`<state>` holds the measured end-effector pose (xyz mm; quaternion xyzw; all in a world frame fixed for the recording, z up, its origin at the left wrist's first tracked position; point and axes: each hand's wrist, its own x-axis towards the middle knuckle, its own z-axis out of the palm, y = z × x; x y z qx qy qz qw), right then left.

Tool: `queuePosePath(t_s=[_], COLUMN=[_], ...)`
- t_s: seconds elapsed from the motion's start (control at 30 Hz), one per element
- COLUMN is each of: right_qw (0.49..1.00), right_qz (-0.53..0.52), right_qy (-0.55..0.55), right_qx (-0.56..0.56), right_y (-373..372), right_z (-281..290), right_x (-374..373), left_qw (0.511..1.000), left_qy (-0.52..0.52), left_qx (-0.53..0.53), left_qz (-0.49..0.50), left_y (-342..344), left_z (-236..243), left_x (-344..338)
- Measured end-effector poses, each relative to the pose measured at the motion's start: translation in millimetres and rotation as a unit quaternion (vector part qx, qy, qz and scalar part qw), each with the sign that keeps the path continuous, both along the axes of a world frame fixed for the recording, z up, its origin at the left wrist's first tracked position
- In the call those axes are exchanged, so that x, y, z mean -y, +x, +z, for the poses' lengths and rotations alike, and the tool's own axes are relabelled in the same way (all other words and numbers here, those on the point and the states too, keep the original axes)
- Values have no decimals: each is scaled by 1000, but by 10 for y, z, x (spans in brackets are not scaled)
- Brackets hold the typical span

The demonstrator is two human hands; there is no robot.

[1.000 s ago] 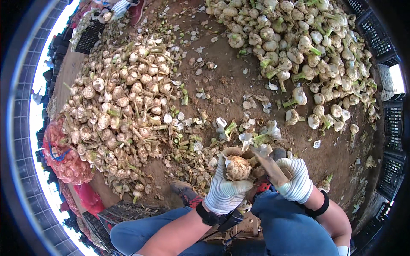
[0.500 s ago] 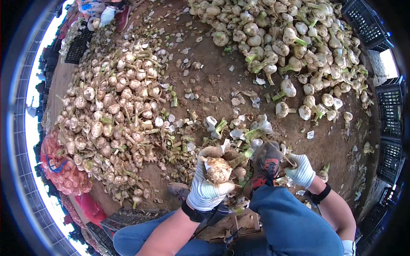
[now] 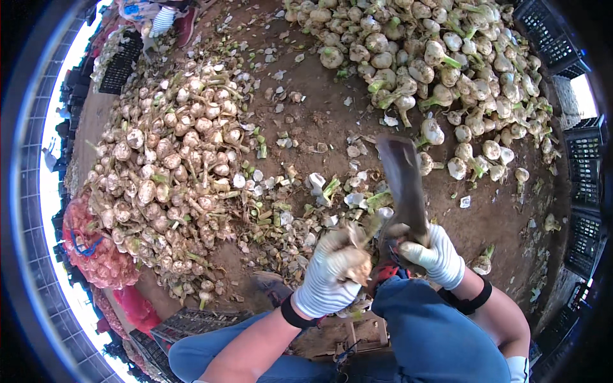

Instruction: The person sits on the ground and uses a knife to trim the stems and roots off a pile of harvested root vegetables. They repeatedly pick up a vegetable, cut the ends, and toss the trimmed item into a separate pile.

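- white gloves with thin grey stripes cover both hands; the left hand (image 3: 332, 271) curls its fingers round a garlic bulb (image 3: 359, 271), which pokes out on the side toward the right hand — blur softens its outline.
- right hand (image 3: 439, 255) is wrapped round the near end of a broad knife (image 3: 403, 182), its dark blade pointing up and away, far end leaning left.
- between the hands, a black-and-red shoe (image 3: 387, 273); blue jeans (image 3: 440, 325) nearer the body.
- just ahead, peelings and cut stems (image 3: 274, 217) litter brown soil (image 3: 313, 127).
- to the left, a heap of bulbs (image 3: 172, 166) beside a red net sack (image 3: 99, 249).
- farther off at right, a pile of stemmed bulbs (image 3: 440, 64) — black crates (image 3: 584, 163) line that edge.
- top left, another person's gloved hand (image 3: 163, 20).
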<state>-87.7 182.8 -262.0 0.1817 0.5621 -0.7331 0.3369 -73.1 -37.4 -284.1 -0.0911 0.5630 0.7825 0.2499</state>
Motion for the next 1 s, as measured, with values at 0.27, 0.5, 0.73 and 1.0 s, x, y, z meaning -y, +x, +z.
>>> queuePosePath(t_s=[0.27, 0.5, 0.73, 1.0], right_qw=[999, 998, 971, 858], right_qz=[-9, 31, 36, 203], right_qy=[0, -55, 161, 310], right_qx=[-32, -23, -171, -355], right_y=[-92, -132, -60, -33], right_z=[-62, 72, -80, 11], right_x=[131, 54, -47, 29], left_qw=[957, 992, 928, 785], left_qy=[-116, -9, -298, -470], left_qx=[-264, -2, -198, -377], left_qz=[-26, -125, -107, -144], left_y=[30, -97, -55, 99], left_z=[140, 187, 16, -70], left_x=[-163, -215, -97, -30])
